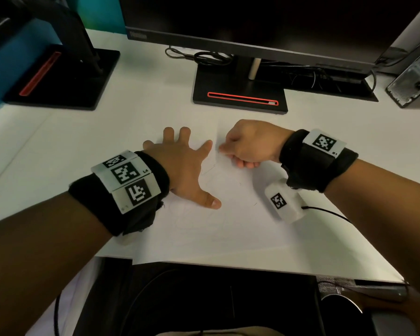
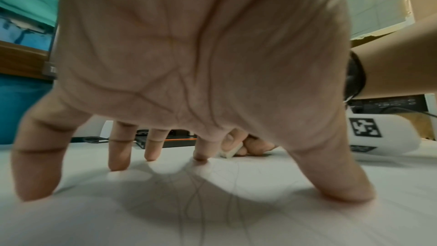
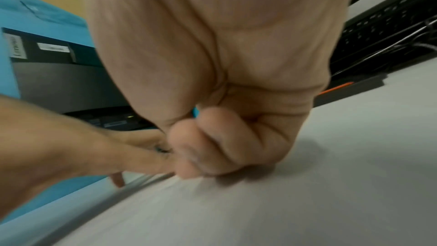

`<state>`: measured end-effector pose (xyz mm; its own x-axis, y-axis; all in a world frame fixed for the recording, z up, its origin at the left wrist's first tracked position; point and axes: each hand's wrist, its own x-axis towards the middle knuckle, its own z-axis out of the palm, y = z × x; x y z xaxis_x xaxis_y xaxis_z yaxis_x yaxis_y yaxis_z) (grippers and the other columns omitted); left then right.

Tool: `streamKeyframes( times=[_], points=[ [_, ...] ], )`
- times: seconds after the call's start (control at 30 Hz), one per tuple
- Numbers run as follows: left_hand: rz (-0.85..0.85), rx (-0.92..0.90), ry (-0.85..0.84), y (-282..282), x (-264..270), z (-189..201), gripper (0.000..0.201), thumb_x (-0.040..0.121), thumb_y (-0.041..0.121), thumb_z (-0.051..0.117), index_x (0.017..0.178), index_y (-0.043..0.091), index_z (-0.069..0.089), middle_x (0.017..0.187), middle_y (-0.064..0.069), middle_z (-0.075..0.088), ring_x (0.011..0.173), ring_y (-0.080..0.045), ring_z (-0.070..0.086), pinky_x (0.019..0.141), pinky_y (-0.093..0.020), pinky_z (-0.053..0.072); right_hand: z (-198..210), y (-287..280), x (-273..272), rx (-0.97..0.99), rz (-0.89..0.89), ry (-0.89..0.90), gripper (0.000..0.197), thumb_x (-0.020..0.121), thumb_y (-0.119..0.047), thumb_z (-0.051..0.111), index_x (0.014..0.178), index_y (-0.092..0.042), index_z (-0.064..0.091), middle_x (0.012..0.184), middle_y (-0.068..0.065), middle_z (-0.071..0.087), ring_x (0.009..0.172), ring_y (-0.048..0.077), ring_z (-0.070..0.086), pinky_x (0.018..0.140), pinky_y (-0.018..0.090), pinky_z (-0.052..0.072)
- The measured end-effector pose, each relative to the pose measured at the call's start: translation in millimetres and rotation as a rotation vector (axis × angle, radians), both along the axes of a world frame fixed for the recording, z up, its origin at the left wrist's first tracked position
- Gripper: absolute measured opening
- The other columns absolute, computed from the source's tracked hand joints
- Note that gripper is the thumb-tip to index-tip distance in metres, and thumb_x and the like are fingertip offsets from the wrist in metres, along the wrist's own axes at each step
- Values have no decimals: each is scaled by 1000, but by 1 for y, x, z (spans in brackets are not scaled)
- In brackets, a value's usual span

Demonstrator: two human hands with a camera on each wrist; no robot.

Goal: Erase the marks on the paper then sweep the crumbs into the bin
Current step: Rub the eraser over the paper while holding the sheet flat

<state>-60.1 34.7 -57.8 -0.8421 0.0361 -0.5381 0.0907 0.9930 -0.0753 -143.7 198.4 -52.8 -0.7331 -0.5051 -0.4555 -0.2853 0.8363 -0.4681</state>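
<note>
White desk (image 1: 136,98), left hand (image 1: 180,166) splayed on paper (image 1: 228,229), right hand (image 1: 250,144) pinching eraser (image 2: 229,153).

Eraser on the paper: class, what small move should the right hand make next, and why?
Probably rub the eraser toward the near edge of the paper: faint pencil lines remain there, the right hand pinches the eraser, and the left hand pins the sheet.

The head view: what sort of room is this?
Probably an office workstation: a white desk carries a dark monitor on a red-trimmed stand, with a tangle of cables behind it.
</note>
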Motion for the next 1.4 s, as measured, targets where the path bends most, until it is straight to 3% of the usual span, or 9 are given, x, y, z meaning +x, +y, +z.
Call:
streamKeyframes(
  times=[0.1,0.27,0.4,0.67,0.83,0.97,1.07,1.3,1.4],
  points=[
    [0,-1,-2,-1,0,0,134,53,99,53,156,41,-11,159,-9,0,145,-38,6,108,-58,31,-3,-3,5,13,44,-40,40,103,-36,55,79,-8,70,69,7,70,51,17,54,52,25,48],
    [1,-2,-1,-1,0,0,133,54,99,53,155,42,-11,159,-10,1,145,-38,6,109,-58,30,-1,-7,8,19,28,29,45,104,-37,51,72,-9,68,71,10,70,51,16,54,51,22,46],
    [-6,-15,-6,0,0,1,133,54,99,52,155,42,-12,160,-11,0,146,-38,5,109,-59,30,0,-10,6,12,-11,0,43,103,-37,53,77,-6,70,70,9,67,54,19,53,55,27,48],
    [-7,-22,-5,-1,0,1,132,55,99,51,155,42,-14,163,-9,-3,148,-38,2,110,-60,28,3,-8,6,18,-17,-13,41,104,-35,54,78,-8,70,68,8,64,54,18,51,52,24,47],
    [-8,-20,-5,0,0,0,132,55,99,51,155,43,-15,161,-9,0,146,-38,5,108,-57,31,1,-3,19,45,78,-78,41,102,-38,55,74,-11,68,64,4,65,50,15,51,50,24,46],
    [-11,-34,-2,0,0,1,133,55,100,51,155,42,-15,162,-9,-2,146,-39,5,109,-57,32,3,7,20,48,39,-8,44,101,-38,53,75,-6,70,68,11,69,52,17,53,53,25,48],
    [-5,-29,-5,1,1,2,133,56,99,51,156,41,-14,162,-9,-1,145,-39,6,108,-56,32,2,10,28,73,94,-80,41,102,-37,54,76,-8,68,62,3,64,49,14,51,49,22,46],
    [-11,16,2,2,5,5,128,59,95,55,156,43,-10,162,-12,-7,147,-40,6,108,-54,37,7,41,39,66,8,-46,39,100,-34,55,74,-8,67,59,-1,63,46,14,49,49,22,45],
    [-50,88,49,2,12,4,107,68,87,60,151,42,8,153,-12,8,137,-38,25,95,-47,47,8,57,54,-242,-275,-129,38,103,-31,56,72,-10,61,65,5,67,48,16,55,50,26,48]
  ],
)
